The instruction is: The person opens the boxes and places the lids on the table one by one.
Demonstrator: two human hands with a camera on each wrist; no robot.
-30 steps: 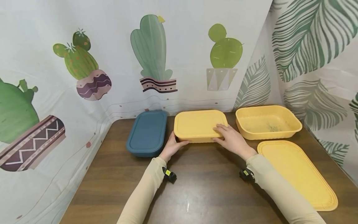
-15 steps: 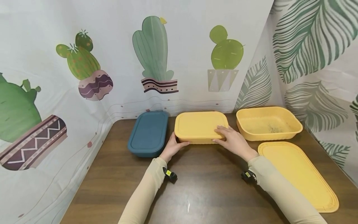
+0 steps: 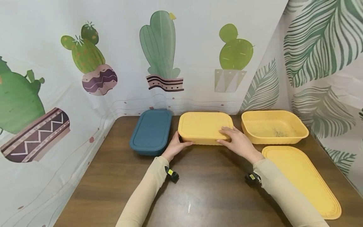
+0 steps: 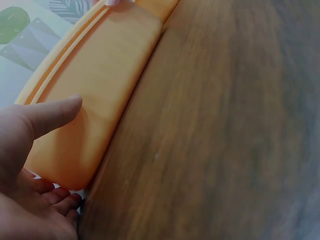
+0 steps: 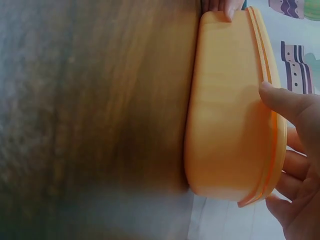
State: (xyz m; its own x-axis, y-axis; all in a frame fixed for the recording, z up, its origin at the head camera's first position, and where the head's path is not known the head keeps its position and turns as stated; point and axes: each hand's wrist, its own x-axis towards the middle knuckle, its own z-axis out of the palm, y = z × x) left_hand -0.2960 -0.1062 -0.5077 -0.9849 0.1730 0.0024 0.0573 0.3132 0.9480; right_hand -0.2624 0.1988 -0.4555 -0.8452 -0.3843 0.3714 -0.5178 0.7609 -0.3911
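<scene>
A yellow food storage box [image 3: 204, 126] with its lid on stands at the back middle of the table. My left hand [image 3: 173, 148] holds its left front corner. In the left wrist view the thumb [image 4: 57, 114] lies along the front wall, while the fingers bend around the end near the table. My right hand [image 3: 238, 143] grips the right end of the box. Its fingers lie on the lid, and in the right wrist view the thumb [image 5: 285, 100] presses at the lid's front edge. The inside of the box is hidden.
To the left stands a blue lidded box [image 3: 151, 131]. A yellow box without a lid [image 3: 275, 140] is at the back right, with a yellow lid [image 3: 302, 179] lying in front of it, partly behind the right sleeve. A patterned cloth [image 3: 195, 56] hangs behind the brown table [image 3: 210, 195].
The head view has shifted slightly. Both hands keep their places on the yellow box, and it stays where it was.
</scene>
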